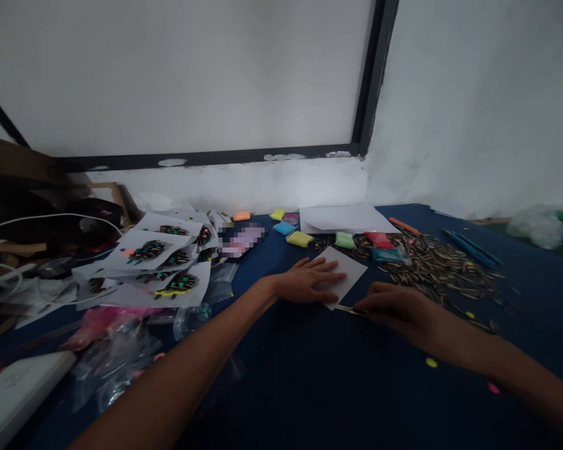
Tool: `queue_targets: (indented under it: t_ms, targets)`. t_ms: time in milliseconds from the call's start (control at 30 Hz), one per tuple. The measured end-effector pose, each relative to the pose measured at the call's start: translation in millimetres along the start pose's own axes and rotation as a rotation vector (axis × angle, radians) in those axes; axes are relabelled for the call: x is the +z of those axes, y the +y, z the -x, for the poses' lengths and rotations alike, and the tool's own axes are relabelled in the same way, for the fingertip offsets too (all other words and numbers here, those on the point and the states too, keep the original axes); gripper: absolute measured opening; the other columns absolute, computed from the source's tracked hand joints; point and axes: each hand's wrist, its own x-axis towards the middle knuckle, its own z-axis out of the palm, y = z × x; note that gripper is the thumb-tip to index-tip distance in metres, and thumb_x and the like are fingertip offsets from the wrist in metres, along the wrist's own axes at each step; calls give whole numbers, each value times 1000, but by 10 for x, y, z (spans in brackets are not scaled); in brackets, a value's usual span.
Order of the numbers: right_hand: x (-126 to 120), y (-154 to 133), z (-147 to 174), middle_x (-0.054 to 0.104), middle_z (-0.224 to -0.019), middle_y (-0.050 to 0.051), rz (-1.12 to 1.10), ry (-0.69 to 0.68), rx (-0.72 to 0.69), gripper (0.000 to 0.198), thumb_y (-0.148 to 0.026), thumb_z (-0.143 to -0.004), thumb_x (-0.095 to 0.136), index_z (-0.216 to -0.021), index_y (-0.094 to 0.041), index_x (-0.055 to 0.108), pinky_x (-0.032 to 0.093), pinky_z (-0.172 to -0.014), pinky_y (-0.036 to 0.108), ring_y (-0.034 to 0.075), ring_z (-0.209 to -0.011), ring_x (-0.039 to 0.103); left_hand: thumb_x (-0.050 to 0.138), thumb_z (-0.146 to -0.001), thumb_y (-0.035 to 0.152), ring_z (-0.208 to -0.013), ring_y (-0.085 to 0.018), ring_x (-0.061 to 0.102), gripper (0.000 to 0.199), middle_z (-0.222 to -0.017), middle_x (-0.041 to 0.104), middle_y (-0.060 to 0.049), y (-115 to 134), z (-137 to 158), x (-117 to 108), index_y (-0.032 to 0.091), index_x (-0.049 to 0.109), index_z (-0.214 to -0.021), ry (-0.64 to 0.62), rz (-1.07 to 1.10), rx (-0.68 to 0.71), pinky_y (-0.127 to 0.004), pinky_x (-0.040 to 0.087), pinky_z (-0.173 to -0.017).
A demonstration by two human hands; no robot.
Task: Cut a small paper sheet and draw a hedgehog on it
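Observation:
My left hand point(309, 280) lies flat with fingers spread on a small sheet of white paper point(351, 270). At the lower edge of that sheet, my right hand point(401, 309) is closed on a slim tool point(349, 309). Its pale, narrow tip touches or hovers at the paper's near corner; which one I cannot tell. Most of the tool is hidden in my fingers, so its kind is unclear. Just beyond the sheet lie a yellow packet point(299, 239), a green packet point(344, 240) and a red packet point(378, 240).
Striped seeds point(443, 265) are heaped at the right, beside a blue tool point(471, 247). White sheets with seed-covered figures point(145, 250) are stacked at the left, above clear plastic bags point(117, 356). A white box-like object point(25, 397) sits at the near left. Larger paper point(344, 219) lies by the wall.

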Motion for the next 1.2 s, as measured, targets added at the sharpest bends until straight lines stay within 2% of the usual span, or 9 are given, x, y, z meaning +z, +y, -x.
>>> queue_targets:
  t_ms: [233,667,1200]
  targets:
    - [1,-27,2,60,-95,7,34,27,-19,34,-40,-93,42,-103,-23,69,47,-71,30,20,-84,58,34,-87,65,-143,-23,-3,68,-156,3,3,-40,1,-2,33,22,-146,-2,26,28,-43,-4,-115]
    - [-3,-28,4,60,-99,7,31,4,-13,34,-41,-93,41,-104,-24,68,47,-73,31,20,-86,58,34,-86,66,-143,-23,-3,68,-156,4,3,-68,-6,10,34,23,-145,0,39,37,-44,-4,-114]
    - [4,-44,1,59,-94,7,39,9,1,34,-41,-92,42,-104,-23,69,47,-70,30,20,-83,58,36,-86,65,-143,-25,-3,68,-156,3,4,-65,9,-13,34,24,-145,-12,61,48,-45,-5,-114]
